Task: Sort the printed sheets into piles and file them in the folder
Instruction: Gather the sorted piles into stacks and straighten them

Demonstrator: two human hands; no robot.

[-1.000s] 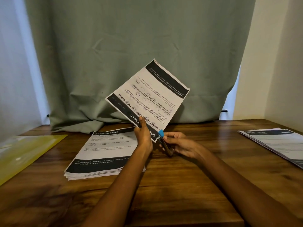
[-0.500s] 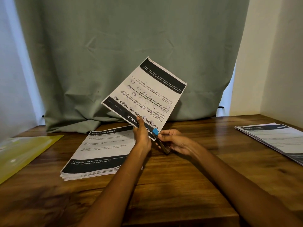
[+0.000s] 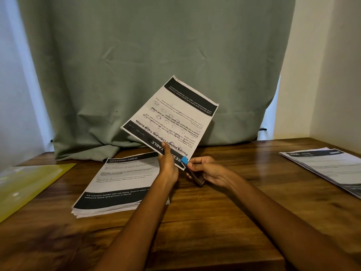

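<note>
Far to the left of both hands, a yellow-green translucent folder is laid flat on the wooden table, well apart from everything else. Nearer, just left of and beneath the left forearm, a thick pile of printed sheets is set on the table; its top page is headed "DRESSING TABLE" and carries dark bands at top and bottom.

The left hand is raised above the far right corner of that pile. A printed sheet is pinched at its lower edge, the thumb laid on the printed face and the other fingers hidden behind the paper. The sheet is held tilted in the air, upside down to the viewer, rising away up and to the right of the hand in front of a grey-green curtain.

Immediately to the right, the right hand is curled round a small stapler with a blue tip and a dark metal body. The blue tip is placed against the lowest corner of the held sheet, just beside the left hand.

Well to the right of the right hand, a second pile of sheets is spread near the table's right edge.
</note>
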